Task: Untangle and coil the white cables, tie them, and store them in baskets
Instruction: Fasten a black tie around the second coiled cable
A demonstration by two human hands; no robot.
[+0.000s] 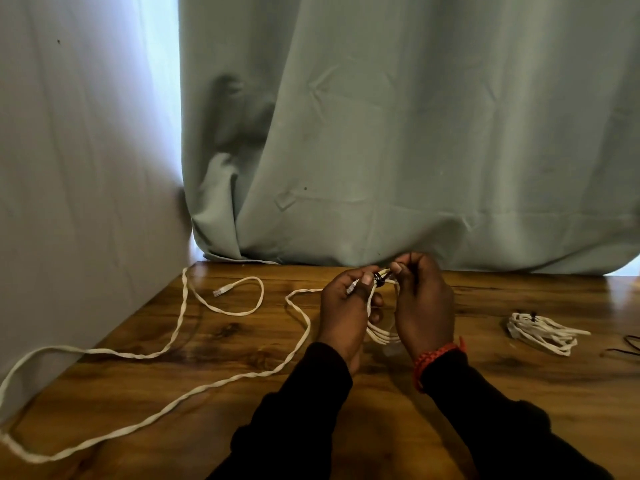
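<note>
My left hand (348,310) grips a small coil of white cable (381,332) at its top, thumb pressed over the strands and a clear plug. My right hand (422,303) pinches a thin black tie (381,279) wrapped round that coil. A long twisted white cable (194,389) runs from the coil across the wooden table (214,341) to the left edge and back, ending in a clear plug (221,291). A finished white bundle (543,332) with a black tie lies at the right.
A grey-green curtain (415,133) hangs right behind the table's far edge. A pale wall (76,168) borders the table on the left. Thin black ties (627,346) lie at the far right edge. No basket is in view.
</note>
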